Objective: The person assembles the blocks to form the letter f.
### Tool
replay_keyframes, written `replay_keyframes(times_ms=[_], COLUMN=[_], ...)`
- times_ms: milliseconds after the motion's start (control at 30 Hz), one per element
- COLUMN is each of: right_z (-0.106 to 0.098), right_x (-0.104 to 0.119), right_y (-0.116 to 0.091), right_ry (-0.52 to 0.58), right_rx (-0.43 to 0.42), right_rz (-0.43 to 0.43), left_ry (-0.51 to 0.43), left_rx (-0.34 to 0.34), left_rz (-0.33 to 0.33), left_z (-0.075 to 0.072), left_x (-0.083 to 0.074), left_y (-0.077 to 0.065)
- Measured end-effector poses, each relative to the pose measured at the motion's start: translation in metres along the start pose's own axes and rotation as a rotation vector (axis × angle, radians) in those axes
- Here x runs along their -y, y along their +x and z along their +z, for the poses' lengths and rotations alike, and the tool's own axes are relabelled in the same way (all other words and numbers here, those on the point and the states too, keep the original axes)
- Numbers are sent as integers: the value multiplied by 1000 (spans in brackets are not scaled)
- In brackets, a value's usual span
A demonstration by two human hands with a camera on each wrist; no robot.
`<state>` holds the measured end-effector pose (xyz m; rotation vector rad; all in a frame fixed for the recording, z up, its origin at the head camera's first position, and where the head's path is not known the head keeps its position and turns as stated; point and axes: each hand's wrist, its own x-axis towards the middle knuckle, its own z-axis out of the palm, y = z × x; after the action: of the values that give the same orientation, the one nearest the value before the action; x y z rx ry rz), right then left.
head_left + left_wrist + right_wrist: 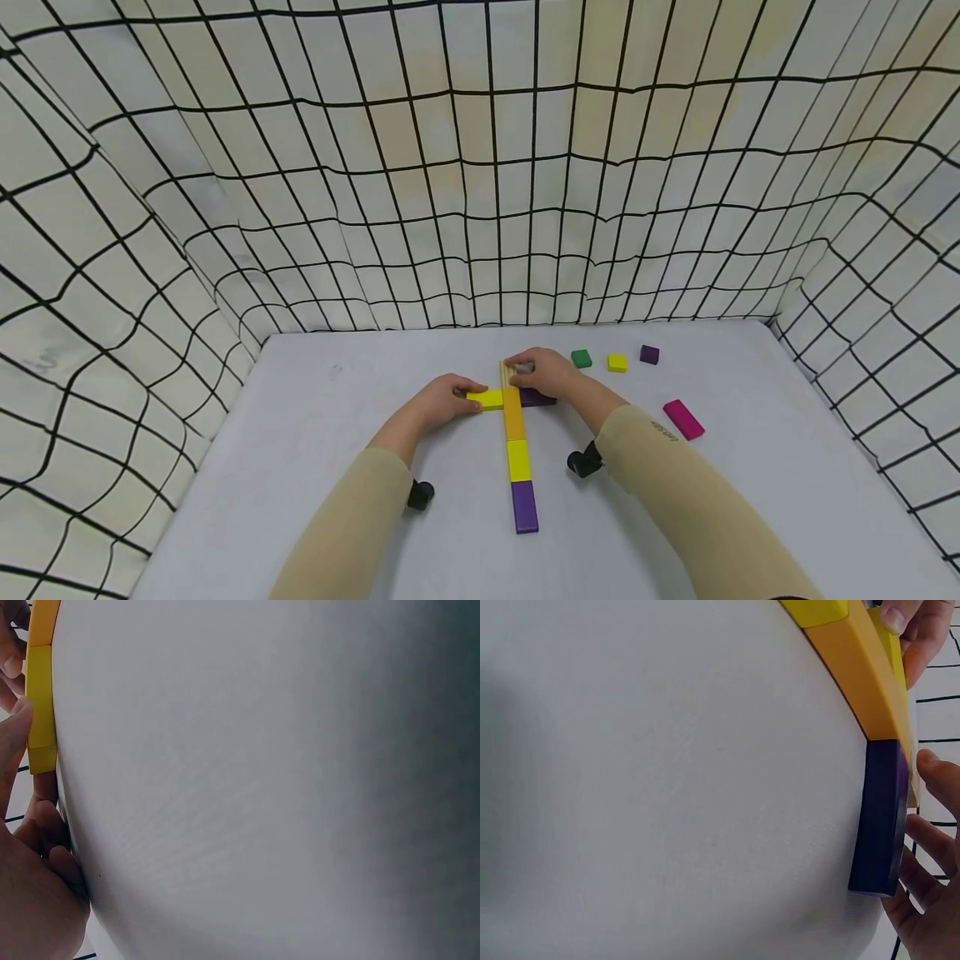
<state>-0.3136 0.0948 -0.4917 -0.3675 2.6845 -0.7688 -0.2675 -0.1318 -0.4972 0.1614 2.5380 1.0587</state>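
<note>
A row of blocks runs up the table: a purple block point(525, 507) nearest, then a yellow block point(518, 461), an orange block point(513, 415) and a plain wooden block point(505, 375) at the far end. My left hand point(441, 400) holds another yellow block point(491, 400) between thumb and fingers, its end against the orange block's left side. With thumb and index finger my right hand point(546, 373) grips the plain wooden block, partly covering it. A dark purple block point(881, 817) lies against the orange block's right side, below the right hand.
Small green point(581, 358), yellow point(617, 363) and dark purple point(649, 355) blocks lie at the back right. A magenta block point(683, 419) rests nearer, beside the right forearm. Black netting point(491, 208) over pale walls surrounds the white table point(300, 467).
</note>
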Motion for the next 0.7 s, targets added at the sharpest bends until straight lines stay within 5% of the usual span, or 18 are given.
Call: replay_keyframes(times_ms=[700], right_z=[-25], right_x=[-18], right_y=[-27], right_ry=[122], right_rx=[-144], right_rz=[-17], left_ry=[-17], left_rx=[-11], left_rz=[21], left_z=[2], left_x=[6], left_y=[2])
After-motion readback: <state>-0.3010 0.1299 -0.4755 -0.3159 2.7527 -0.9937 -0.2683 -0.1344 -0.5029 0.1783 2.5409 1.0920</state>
